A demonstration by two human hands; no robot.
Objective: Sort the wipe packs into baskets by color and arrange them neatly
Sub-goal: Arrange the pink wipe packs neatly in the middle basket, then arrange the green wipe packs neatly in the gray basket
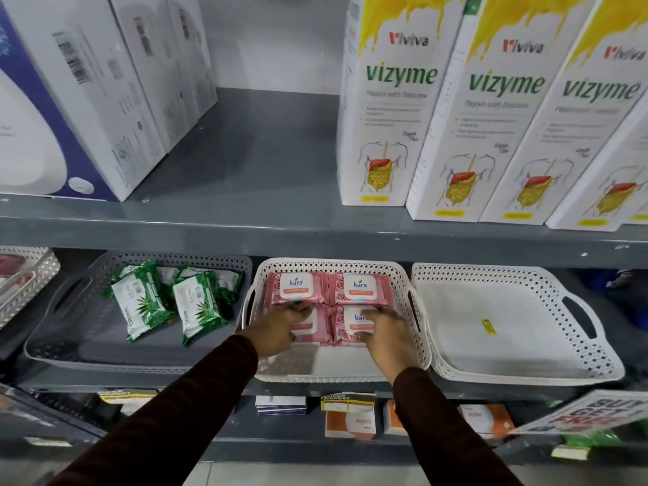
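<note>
Four pink packs (329,305) are laid flat in a two-by-two block at the back of the middle basket (419,340), lids up, presumably so that one colour is kept together and the rows sit square. The two front packs are being worked on: the left hand (277,329) is set over the front-left pack, fingers curled down onto its top and near edge, and the right hand (384,333) is laid on the front-right pack, thumb at its near edge and fingers spread across the lid. Whether either pack is truly gripped or merely pressed and nudged cannot be told; the hands are judged to be squaring the front row against the back one. The rear packs lie just beyond the fingertips, touching the front pair. Green packs (171,303) are kept apart in the grey basket (52,340) to the left, propped upright and leaning unevenly, so tidying there appears to be left undone. The right basket (592,356) holds no packs. Sorting by colour looks largely done for what is in view.
</note>
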